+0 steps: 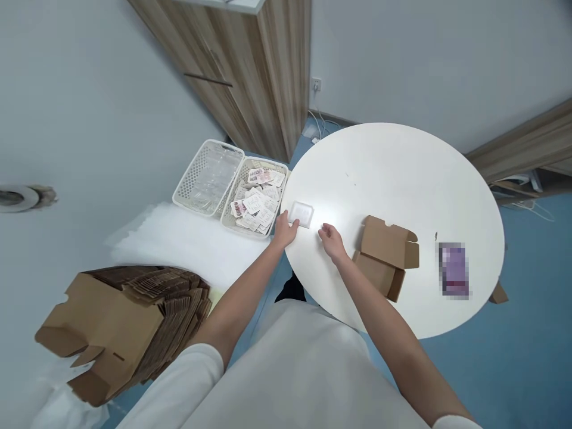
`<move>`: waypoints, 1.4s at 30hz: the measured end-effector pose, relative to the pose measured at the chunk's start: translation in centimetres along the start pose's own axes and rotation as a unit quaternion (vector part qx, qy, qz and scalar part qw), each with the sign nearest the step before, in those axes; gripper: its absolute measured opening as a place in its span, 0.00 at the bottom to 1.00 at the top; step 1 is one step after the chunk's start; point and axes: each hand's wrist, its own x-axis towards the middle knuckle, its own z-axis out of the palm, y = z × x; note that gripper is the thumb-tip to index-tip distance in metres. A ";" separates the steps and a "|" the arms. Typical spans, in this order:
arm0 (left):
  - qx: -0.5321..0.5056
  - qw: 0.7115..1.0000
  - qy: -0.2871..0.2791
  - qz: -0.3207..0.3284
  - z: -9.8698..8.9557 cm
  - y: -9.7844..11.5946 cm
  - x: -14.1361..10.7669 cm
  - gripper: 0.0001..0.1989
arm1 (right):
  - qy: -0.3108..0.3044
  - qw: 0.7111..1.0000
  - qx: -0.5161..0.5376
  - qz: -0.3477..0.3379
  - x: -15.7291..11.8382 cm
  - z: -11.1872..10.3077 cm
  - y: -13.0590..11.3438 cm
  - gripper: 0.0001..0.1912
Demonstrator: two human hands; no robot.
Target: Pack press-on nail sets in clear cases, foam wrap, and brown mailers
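Observation:
A small flat white translucent case [301, 213] lies at the left edge of the round white table [393, 161]. My left hand [286, 230] has its thumb and fingers about the near left corner of that case. Just right of the case, my right hand [332, 241] hovers over the tabletop, fingers loosely curled and a little apart, with nothing visible in them. To its right stands an open brown cardboard box [388, 243], its lid folded back.
Left of the table are a white basket [222, 215] of printed cards and a white basket [175, 198] of clear plastic pieces. White foam sheets [179, 238] and stacked flattened cardboard boxes [120, 322] lie nearer. A blurred purple item [454, 268] rests on the table's right.

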 end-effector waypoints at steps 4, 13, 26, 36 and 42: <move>-0.010 1.000 -0.008 0.028 -0.2 0.0 1.6 0.24 | 0.039 0.999 0.028 0.019 2.9 2.5 -1.1 0.23; -0.054 0.996 -0.049 0.053 0.2 -1.1 1.5 0.22 | 0.078 0.997 -0.007 0.015 3.2 3.7 -0.7 0.19; -0.140 0.967 -0.124 0.172 4.4 5.5 -9.5 0.22 | 0.157 0.983 0.030 -0.086 -9.3 -7.8 1.3 0.19; 0.116 0.948 -0.183 0.235 13.5 9.0 -14.3 0.17 | 0.151 0.973 -0.174 -0.001 -11.2 -15.6 8.9 0.15; 0.289 0.914 -0.186 0.214 15.0 10.0 -14.5 0.16 | 0.100 0.948 -0.302 -0.019 -10.0 -15.2 9.0 0.14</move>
